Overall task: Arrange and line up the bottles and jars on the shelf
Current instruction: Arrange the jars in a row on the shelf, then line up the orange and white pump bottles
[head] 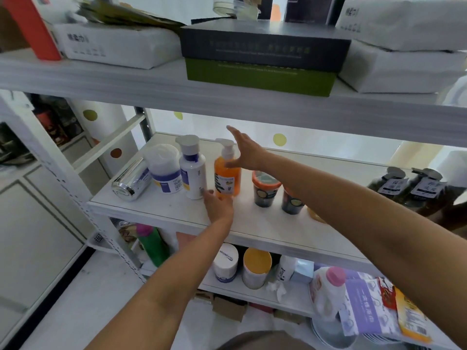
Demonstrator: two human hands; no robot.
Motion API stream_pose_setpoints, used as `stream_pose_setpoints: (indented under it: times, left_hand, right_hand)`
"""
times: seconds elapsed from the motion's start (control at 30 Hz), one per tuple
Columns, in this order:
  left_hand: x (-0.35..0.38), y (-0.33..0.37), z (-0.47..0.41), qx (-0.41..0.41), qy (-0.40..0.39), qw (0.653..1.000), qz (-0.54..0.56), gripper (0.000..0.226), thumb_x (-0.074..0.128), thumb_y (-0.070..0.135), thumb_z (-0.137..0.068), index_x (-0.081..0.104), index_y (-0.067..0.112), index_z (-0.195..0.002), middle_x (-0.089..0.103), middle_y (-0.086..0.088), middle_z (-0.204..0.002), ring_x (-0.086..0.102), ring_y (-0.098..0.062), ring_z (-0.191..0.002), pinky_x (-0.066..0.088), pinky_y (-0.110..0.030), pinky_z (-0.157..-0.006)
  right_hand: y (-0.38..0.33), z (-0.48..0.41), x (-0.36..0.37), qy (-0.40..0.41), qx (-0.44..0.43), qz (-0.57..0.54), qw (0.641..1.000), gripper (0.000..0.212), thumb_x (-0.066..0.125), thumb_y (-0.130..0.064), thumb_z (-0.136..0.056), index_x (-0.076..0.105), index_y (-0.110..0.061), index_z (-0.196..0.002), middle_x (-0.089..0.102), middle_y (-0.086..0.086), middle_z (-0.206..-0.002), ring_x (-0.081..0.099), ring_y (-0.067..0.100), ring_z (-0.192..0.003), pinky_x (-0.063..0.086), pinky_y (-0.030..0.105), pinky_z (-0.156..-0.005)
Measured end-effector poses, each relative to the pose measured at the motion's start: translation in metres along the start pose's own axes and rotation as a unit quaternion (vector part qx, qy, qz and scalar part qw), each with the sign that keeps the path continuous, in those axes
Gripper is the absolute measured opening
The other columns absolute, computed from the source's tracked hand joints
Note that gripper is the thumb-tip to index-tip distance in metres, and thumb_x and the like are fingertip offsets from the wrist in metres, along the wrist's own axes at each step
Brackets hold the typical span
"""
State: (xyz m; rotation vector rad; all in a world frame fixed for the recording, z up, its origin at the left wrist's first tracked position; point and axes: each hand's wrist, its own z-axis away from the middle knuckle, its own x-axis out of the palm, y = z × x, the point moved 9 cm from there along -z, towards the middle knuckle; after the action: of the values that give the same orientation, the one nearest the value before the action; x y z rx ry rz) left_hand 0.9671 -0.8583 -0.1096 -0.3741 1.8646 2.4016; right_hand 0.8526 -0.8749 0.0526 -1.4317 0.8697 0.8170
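Observation:
On the middle shelf (177,210) an orange pump bottle (227,178) stands upright beside a white and blue bottle (193,170). My left hand (218,205) rests at the base of these two bottles, fingertips touching them. My right hand (246,152) hovers spread open just right of the pump head, thumb close to the orange bottle's neck. Left of them stand a white jar (165,170) and a silver can (131,181) lying on its side. Two dark jars with orange lids (265,189) (290,202) stand to the right, the second partly hidden by my right arm.
Dark glass jars (409,190) sit at the shelf's far right. The upper shelf carries white packs (116,44) and a dark and green box (262,56). The lower shelf holds a green bottle (151,245), white tubs (226,263), a yellow-lidded jar (256,267) and packets (369,306).

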Motion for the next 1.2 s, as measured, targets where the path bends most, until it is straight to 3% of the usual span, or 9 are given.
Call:
stream_pose_setpoints:
  times: [0.23, 0.4, 0.5, 0.6, 0.73, 0.87, 1.07, 1.13, 1.2]
  left_hand:
    - [0.013, 0.018, -0.014, 0.051, -0.155, 0.985, -0.051, 0.078, 0.069, 0.014, -0.083, 0.024, 0.016, -0.147, 0.041, -0.009, -0.148, 0.044, -0.032, -0.132, 0.041, -0.047, -0.107]
    - [0.009, 0.013, -0.022, 0.036, -0.151, 0.987, -0.033, 0.068, 0.065, 0.010, -0.086, 0.031, 0.016, -0.144, 0.053, -0.014, -0.135, 0.057, -0.036, -0.116, 0.054, -0.043, -0.092]
    - [0.011, 0.012, -0.026, 0.041, -0.153, 0.987, -0.025, 0.059, 0.064, 0.007, -0.086, 0.039, 0.015, -0.139, 0.061, -0.020, -0.124, 0.063, -0.036, -0.104, 0.056, -0.031, -0.070]
    - [0.012, 0.011, -0.027, 0.040, -0.154, 0.986, -0.044, 0.050, 0.063, 0.011, -0.087, 0.042, 0.016, -0.132, 0.064, -0.019, -0.117, 0.065, -0.033, -0.100, 0.056, -0.031, -0.076]
    - [0.016, 0.011, -0.027, 0.043, -0.177, 0.981, -0.061, 0.046, 0.061, 0.017, -0.090, 0.040, 0.018, -0.131, 0.061, -0.014, -0.122, 0.065, -0.027, -0.097, 0.053, -0.026, -0.074]
    - [0.021, 0.011, -0.019, 0.035, -0.211, 0.975, -0.057, 0.047, 0.061, 0.016, -0.090, 0.039, 0.017, -0.132, 0.062, -0.014, -0.119, 0.061, -0.017, -0.076, 0.053, -0.025, -0.070]
    - [0.021, 0.012, -0.005, 0.028, -0.250, 0.967, -0.049, 0.058, 0.060, 0.016, -0.091, 0.031, 0.019, -0.141, 0.058, -0.015, -0.128, 0.063, -0.025, -0.094, 0.054, -0.030, -0.078]
    - [0.017, 0.012, -0.002, 0.039, -0.258, 0.962, -0.076, 0.065, 0.061, 0.017, -0.090, 0.027, 0.017, -0.146, 0.057, -0.015, -0.130, 0.062, -0.030, -0.106, 0.054, -0.036, -0.089]
    - [0.005, 0.011, -0.003, 0.044, -0.237, 0.965, -0.106, 0.064, 0.063, 0.020, -0.089, 0.031, 0.013, -0.144, 0.061, -0.018, -0.125, 0.060, -0.033, -0.112, 0.050, -0.044, -0.098]
  right_hand:
    - [-0.014, -0.019, 0.014, -0.009, 0.012, 0.029, 0.999, 0.071, 0.071, -0.019, -0.081, 0.029, -0.019, -0.138, 0.051, 0.016, -0.126, 0.057, 0.029, -0.104, 0.051, 0.032, -0.080]
    - [-0.013, -0.022, 0.005, 0.022, 0.019, 0.028, 0.999, 0.039, 0.055, -0.018, -0.094, 0.035, -0.017, -0.127, 0.055, 0.010, -0.088, 0.057, 0.023, -0.073, 0.045, 0.027, -0.065]
    - [-0.009, -0.021, 0.001, 0.014, 0.025, 0.059, 0.998, 0.034, 0.051, -0.019, -0.095, 0.035, -0.015, -0.125, 0.053, 0.008, -0.079, 0.053, 0.023, -0.068, 0.041, 0.030, -0.065]
    - [-0.005, -0.020, -0.001, 0.000, 0.033, 0.062, 0.998, 0.035, 0.052, -0.017, -0.095, 0.034, -0.016, -0.125, 0.047, 0.002, -0.068, 0.046, 0.015, -0.058, 0.038, 0.025, -0.060]
    - [-0.001, -0.016, -0.002, 0.001, 0.037, 0.055, 0.998, 0.038, 0.054, -0.015, -0.093, 0.034, -0.017, -0.125, 0.046, 0.001, -0.069, 0.045, 0.012, -0.057, 0.041, 0.020, -0.057]
    - [0.003, -0.012, -0.004, -0.003, 0.044, 0.059, 0.997, 0.038, 0.054, -0.015, -0.094, 0.033, -0.017, -0.126, 0.045, 0.001, -0.068, 0.044, 0.012, -0.057, 0.042, 0.022, -0.058]
    - [0.002, -0.009, -0.004, 0.007, 0.046, 0.067, 0.997, 0.039, 0.053, -0.014, -0.094, 0.031, -0.017, -0.127, 0.046, 0.002, -0.067, 0.046, 0.014, -0.057, 0.041, 0.017, -0.054]
    - [-0.003, -0.009, -0.003, 0.010, 0.044, 0.084, 0.995, 0.043, 0.057, -0.020, -0.092, 0.032, -0.016, -0.127, 0.054, 0.006, -0.082, 0.055, 0.021, -0.071, 0.045, 0.023, -0.062]
    - [-0.010, -0.010, -0.003, 0.028, 0.030, 0.125, 0.991, 0.056, 0.065, -0.028, -0.086, 0.034, -0.015, -0.130, 0.053, 0.012, -0.115, 0.057, 0.027, -0.096, 0.049, 0.031, -0.078]
